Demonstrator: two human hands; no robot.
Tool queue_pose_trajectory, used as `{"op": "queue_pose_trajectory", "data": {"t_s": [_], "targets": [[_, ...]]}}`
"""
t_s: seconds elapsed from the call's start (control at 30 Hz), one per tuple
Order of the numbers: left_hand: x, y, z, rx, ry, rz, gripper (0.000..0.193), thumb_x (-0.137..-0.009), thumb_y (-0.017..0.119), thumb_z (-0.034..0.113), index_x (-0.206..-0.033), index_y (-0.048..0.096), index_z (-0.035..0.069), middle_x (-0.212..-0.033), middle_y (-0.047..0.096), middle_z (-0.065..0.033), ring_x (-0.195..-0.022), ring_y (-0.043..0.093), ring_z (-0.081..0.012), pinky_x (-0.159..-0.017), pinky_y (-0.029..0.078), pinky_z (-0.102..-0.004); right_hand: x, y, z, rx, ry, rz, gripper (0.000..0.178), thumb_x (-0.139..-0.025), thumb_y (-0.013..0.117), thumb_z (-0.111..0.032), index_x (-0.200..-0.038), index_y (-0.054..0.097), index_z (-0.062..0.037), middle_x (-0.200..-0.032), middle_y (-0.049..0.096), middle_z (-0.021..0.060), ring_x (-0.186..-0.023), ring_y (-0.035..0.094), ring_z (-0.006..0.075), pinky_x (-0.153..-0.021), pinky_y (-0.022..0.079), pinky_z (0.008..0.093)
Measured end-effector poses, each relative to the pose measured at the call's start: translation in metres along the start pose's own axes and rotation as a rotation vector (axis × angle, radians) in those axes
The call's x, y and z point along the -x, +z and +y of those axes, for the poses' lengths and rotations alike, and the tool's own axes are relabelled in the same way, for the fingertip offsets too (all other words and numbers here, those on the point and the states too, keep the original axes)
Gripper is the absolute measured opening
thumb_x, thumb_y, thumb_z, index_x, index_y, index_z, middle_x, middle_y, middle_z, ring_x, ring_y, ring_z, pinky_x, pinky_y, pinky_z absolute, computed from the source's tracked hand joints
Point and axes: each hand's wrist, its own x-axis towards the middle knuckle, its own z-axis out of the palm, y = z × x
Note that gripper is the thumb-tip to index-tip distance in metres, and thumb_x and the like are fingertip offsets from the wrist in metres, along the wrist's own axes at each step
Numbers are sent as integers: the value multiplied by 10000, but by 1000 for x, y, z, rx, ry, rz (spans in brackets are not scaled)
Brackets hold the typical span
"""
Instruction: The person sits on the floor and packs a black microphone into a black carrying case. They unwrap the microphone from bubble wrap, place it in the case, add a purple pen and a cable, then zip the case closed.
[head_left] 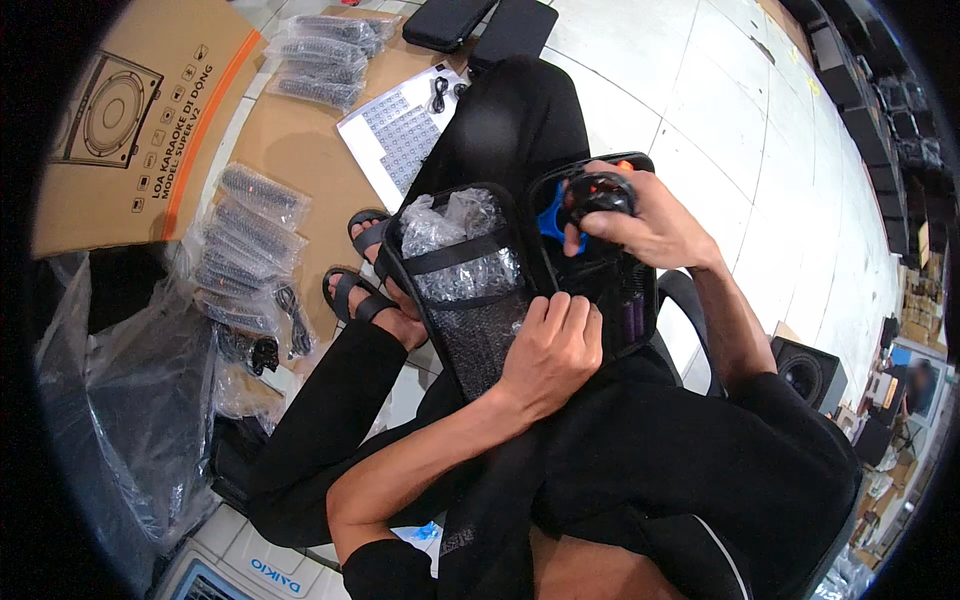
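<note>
A black zip case (515,215) lies opened out across my lap. In its left half, straps cross a bubble-wrapped bundle (470,275) and crumpled clear wrap. My right hand (655,220) is over the right half, its fingers closed round a dark, shiny, rounded bundle (603,195) whose kind I cannot make out. A blue plastic piece (549,222) shows just left of that bundle, and a bit of orange shows behind the fingers. My left hand (555,345) has its fingers curled on the case near the middle fold; the fingertips are partly hidden.
Bubble-wrapped packs (250,235) lie on flattened cardboard at left, more at the top (325,60). A printed sheet (395,130) bears a small coiled cable (439,95). Two black cases (513,35) lie beyond my knee. A large carton (130,130) stands left; a speaker (805,372) stands right.
</note>
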Motion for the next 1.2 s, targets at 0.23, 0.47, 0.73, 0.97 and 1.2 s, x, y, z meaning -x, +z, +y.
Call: {"op": "queue_pose_trajectory", "data": {"t_s": [0.23, 0.47, 0.73, 0.97, 1.2], "targets": [[9, 12, -5, 83, 29, 44, 120, -791, 670, 52, -872, 672, -37, -842, 558, -98, -839, 569, -236, -691, 468, -346, 10, 12, 39, 557, -432, 250, 395, -746, 825, -143, -1094, 648, -80, -907, 712, 81, -745, 702, 228, -684, 551, 338], [11, 16, 7, -87, -161, 161, 107, -842, 665, 120, -900, 680, 31, -1129, 614, -177, -1152, 545, -344, -972, 425, -503, 6, 3, 29, 475, -116, -82, 424, -806, 769, -166, -1175, 638, -1, -954, 723, 143, -715, 698, 249, -648, 526, 332], [11, 13, 0, -144, 14, 1, 201, -852, 584, 138, -961, 671, -8, -835, 688, -185, -1085, 606, -314, -1016, 406, -509, 11, 29, 48, 573, -387, 38, 500, -763, 804, -156, -1204, 595, -48, -999, 678, 124, -783, 676, 283, -657, 526, 373], [7, 9, 0, -160, 9, 24, 135, -837, 584, 123, -892, 643, 15, -957, 651, -196, -1049, 591, -315, -979, 434, -514, 44, 59, 59, 675, -310, 440, 528, -732, 811, -105, -1205, 585, -46, -1044, 611, 140, -799, 662, 300, -601, 555, 371], [7, 11, 0, -184, -21, 65, 155, -848, 594, 157, -895, 651, 22, -966, 641, -169, -1073, 580, -305, -1030, 406, -533, 46, 57, 63, 897, -202, 409, 572, -798, 783, -320, -1227, 578, -3, -1037, 550, 138, -745, 638, 229, -506, 528, 332]]}}
